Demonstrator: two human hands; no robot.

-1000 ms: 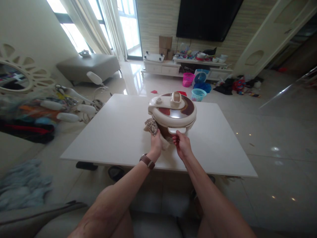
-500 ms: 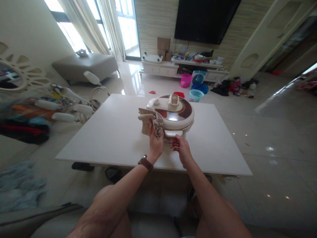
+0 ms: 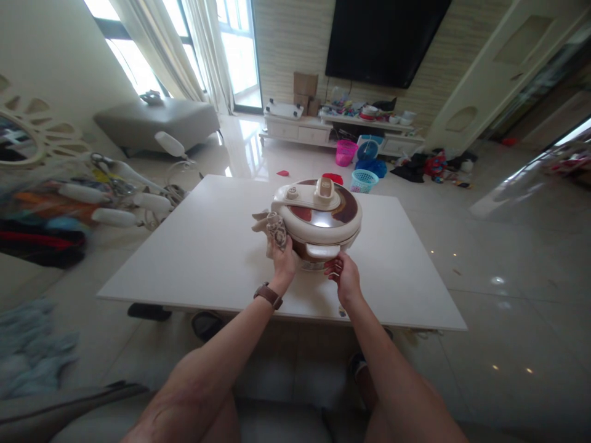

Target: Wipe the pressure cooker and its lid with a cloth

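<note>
A round lidded electric cooker (image 3: 318, 227), cream with a brown glossy top, stands on the white table (image 3: 184, 258). A knob sits on its lid, and a pale handle juts out toward me. My left hand (image 3: 284, 261) is closed round a beige patterned cloth (image 3: 277, 234) and presses it against the cooker's left side. At the front handle, my right hand (image 3: 345, 275) has its fingers curled beneath the right end. The fingertips are partly hidden under the handle.
Beyond the table, a pink basket (image 3: 346, 152) and a light blue basket (image 3: 364, 181) stand on the floor. A floor lamp (image 3: 152, 202) with several white shades is close to the table's left edge. A low TV cabinet (image 3: 295, 130) lines the far wall.
My left hand has moved slightly left with the cloth, from the cooker's front corner round to its left side. My right hand has shifted a little right along the handle.
</note>
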